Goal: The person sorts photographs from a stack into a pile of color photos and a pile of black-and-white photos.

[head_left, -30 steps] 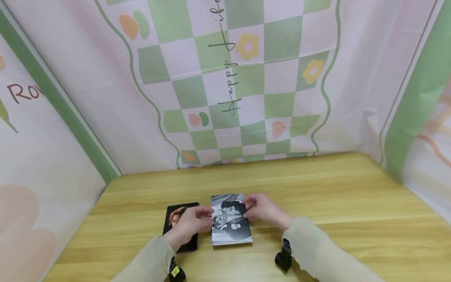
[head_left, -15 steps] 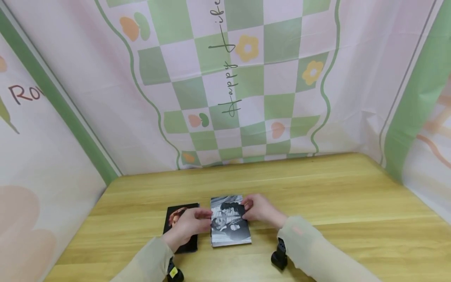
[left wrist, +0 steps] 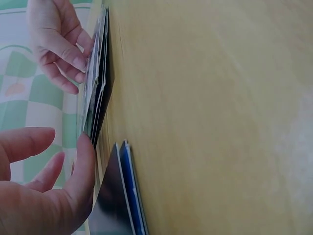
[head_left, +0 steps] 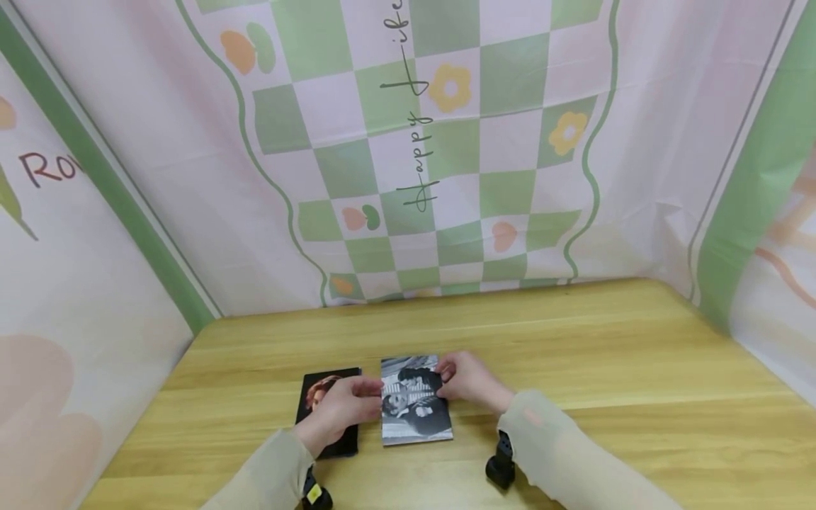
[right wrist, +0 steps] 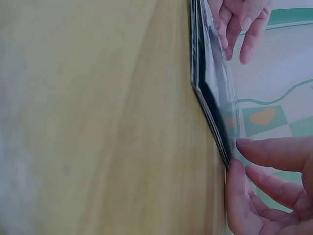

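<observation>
A small stack of photo cards (head_left: 416,418), topped by a black-and-white picture of people, lies on the table. My left hand (head_left: 346,409) touches its left edge with loosely extended fingers. In the left wrist view the thumb (left wrist: 84,161) meets the card edges while the other fingers stand apart. Opposite, my right hand (head_left: 470,379) presses the right edge with its fingertips, slightly bent; in the right wrist view they lie right at the stack's side (right wrist: 215,117). Thin layers show along that side. Partly under my left hand is a second, black-topped card stack (head_left: 347,443) bearing a portrait.
The wooden table (head_left: 574,340) reaches back to a hanging cloth (head_left: 510,142) with green checks and flowers. Black wrist cameras (head_left: 500,467) hang below both cuffs. A blue layer (left wrist: 129,166) shows in the black-topped stack.
My right hand has shifted slightly left, and the right edge of the photo card stack has moved in with it. My left hand has stayed nearly still at the left edge.
</observation>
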Motion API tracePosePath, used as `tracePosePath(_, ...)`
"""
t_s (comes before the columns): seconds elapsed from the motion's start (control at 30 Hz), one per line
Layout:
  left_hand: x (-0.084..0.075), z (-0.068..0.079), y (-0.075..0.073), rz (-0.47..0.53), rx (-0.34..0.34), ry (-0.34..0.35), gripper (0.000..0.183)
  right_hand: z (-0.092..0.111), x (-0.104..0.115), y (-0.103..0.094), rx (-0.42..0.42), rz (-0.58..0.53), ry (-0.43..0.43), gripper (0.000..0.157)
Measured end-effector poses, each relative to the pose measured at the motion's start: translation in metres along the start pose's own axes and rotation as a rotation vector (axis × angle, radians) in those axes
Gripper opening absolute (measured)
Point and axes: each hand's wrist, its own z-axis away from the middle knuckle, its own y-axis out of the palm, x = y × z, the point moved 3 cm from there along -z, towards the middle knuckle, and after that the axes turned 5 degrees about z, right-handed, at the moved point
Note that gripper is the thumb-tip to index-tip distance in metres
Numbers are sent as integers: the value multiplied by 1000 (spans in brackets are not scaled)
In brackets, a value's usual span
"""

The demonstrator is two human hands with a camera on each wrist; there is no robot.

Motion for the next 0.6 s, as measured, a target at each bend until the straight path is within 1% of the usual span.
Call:
tracePosePath(0.17,1,-1,-1,12,13,14,41,0,-3,-1,18,-59,30,33)
tracePosePath(0.27,2,-2,-2,30,11,18,42,1,-6,-3,31,-100,26,34)
tracePosePath(0.37,2,-2,-3,38,-6,20,42,2,-8,-6,52,-145,22,36)
tracePosePath(0.5,1,0,-4,53,-18,28,43,4,-11,-13,69,-204,21,40)
tracePosePath(0.6,-1,2,-5,57,-12,36,44,7,-11,-22,77,-232,8,42)
